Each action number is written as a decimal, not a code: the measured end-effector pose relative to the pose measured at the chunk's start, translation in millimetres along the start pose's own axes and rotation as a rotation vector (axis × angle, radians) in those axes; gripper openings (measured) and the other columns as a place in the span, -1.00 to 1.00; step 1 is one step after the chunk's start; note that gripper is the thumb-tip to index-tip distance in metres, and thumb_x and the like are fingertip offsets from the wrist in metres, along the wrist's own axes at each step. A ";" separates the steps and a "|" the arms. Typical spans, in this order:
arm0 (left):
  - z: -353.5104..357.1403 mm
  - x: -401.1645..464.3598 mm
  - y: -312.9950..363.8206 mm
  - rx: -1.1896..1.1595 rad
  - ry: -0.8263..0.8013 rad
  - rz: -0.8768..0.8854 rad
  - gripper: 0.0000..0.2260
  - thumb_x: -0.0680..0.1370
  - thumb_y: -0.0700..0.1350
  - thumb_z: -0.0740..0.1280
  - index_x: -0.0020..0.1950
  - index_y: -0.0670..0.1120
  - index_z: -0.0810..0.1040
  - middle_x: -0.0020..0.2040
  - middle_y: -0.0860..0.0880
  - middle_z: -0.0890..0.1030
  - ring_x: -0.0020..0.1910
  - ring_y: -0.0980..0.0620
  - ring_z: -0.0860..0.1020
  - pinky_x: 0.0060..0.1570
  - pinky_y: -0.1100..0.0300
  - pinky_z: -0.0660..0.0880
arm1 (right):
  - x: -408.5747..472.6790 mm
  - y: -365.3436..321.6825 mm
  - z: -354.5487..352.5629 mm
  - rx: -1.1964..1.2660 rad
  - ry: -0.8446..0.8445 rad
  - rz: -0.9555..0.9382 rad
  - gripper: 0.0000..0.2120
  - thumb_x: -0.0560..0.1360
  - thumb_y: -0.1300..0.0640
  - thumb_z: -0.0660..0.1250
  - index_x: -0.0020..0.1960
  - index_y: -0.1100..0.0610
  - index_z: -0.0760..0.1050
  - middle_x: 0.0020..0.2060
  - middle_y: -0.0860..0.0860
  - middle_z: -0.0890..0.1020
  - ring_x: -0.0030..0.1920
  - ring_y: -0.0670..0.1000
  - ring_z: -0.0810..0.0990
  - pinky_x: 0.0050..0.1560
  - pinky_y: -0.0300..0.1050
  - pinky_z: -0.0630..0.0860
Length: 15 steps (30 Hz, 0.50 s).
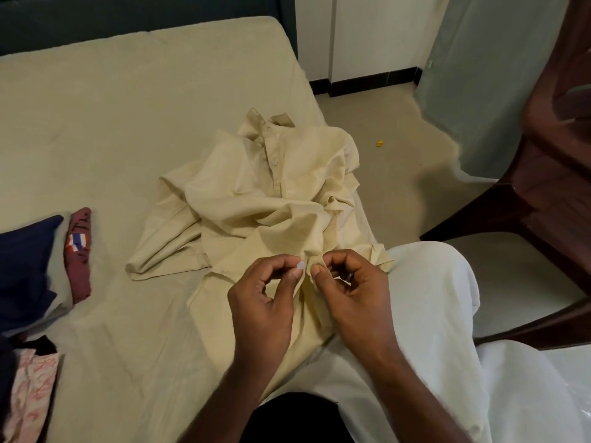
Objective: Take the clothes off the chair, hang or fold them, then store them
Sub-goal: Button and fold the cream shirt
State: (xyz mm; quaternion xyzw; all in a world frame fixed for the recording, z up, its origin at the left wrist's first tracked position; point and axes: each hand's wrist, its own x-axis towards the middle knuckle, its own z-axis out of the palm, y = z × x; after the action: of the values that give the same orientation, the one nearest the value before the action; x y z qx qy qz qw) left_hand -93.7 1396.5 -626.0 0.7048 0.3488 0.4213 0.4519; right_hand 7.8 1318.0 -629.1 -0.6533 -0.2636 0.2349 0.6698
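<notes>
On the beige bed sheet (96, 123), near the right edge of the bed, lies a crumpled cream-coloured cotton shirt (256, 193), with its collar on the far side and its lower part coming toward the person. Both hands work at the near part of the button strip. The left hand (262, 302) pinches the cloth beside a small white round button (300, 265), thumb and forefinger pressed together on it. The right hand (351, 292) pinches the opposite edge of the cloth just beside it, its fingers curled and closed on the fabric. It seems the person is fastening the button, so the shirt is not yet folded.

This shirt looks light, thin and very soft; it will hang down and fall into wrinkles when lifted from one point. I think it is better to take it at two points, at the shoulders or by the collar, and to smooth it flat on the bed before folding.

At the left edge there is a dark blue folded garment (28, 266), a dark red rolled cloth with a striped label (78, 254), and a pink patterned fabric (32, 388). A dark brown plastic chair (550, 174) stands on the right.
</notes>
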 end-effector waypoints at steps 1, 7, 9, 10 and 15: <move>0.6 -0.8 0.2 -0.004 -0.018 -0.003 -0.87 0.52 -0.34 0.46 -0.03 -0.13 0.69 -0.12 0.04 0.70 -0.06 -0.03 0.68 -0.01 0.09 0.60 | 0.2 0.7 0.1 -0.010 -0.003 -0.006 -0.90 0.50 0.28 0.49 -0.10 0.11 0.65 -0.25 -0.04 0.68 -0.23 -0.14 0.61 -0.17 -0.29 0.54; 2.3 -3.0 1.2 -0.021 -0.035 0.005 -0.89 0.53 -0.33 0.45 -0.04 -0.14 0.68 -0.12 0.03 0.70 -0.06 -0.04 0.68 -0.02 0.13 0.59 | 1.2 3.8 -1.3 -0.006 -0.032 0.028 -0.93 0.52 0.28 0.47 -0.02 0.15 0.68 -0.21 -0.06 0.71 -0.19 -0.14 0.64 -0.14 -0.32 0.52; 2.6 -3.4 2.8 -0.032 -0.034 -0.009 -0.88 0.53 -0.34 0.45 -0.03 -0.14 0.69 -0.12 0.03 0.70 -0.05 -0.05 0.68 -0.02 0.15 0.59 | 1.5 5.5 -1.8 -0.015 -0.033 0.030 -0.92 0.53 0.28 0.46 0.00 0.16 0.69 -0.19 -0.06 0.72 -0.18 -0.15 0.64 -0.13 -0.32 0.52; 2.4 -3.5 3.3 -0.033 -0.035 -0.010 -0.88 0.53 -0.34 0.45 -0.03 -0.14 0.69 -0.11 0.03 0.71 -0.05 -0.05 0.68 -0.01 0.15 0.59 | 1.9 5.5 -1.7 -0.020 -0.034 0.027 -0.92 0.53 0.27 0.46 0.00 0.16 0.69 -0.19 -0.06 0.72 -0.18 -0.15 0.64 -0.13 -0.32 0.51; 1.6 -3.9 2.2 -0.004 -0.034 0.014 -0.88 0.52 -0.32 0.46 -0.04 -0.13 0.70 -0.12 0.06 0.70 -0.08 -0.02 0.68 -0.04 0.16 0.59 | 1.1 3.3 -2.7 0.004 -0.059 0.016 -0.91 0.53 0.29 0.45 -0.01 0.18 0.71 -0.19 -0.06 0.73 -0.18 -0.17 0.66 -0.13 -0.36 0.50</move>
State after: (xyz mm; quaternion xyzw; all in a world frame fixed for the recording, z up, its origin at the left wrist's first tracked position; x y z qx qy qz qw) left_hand -93.6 1391.8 -625.5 0.7135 0.3352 0.4129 0.4561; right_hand 10.5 1316.8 -632.4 -0.6469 -0.2776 0.2598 0.6610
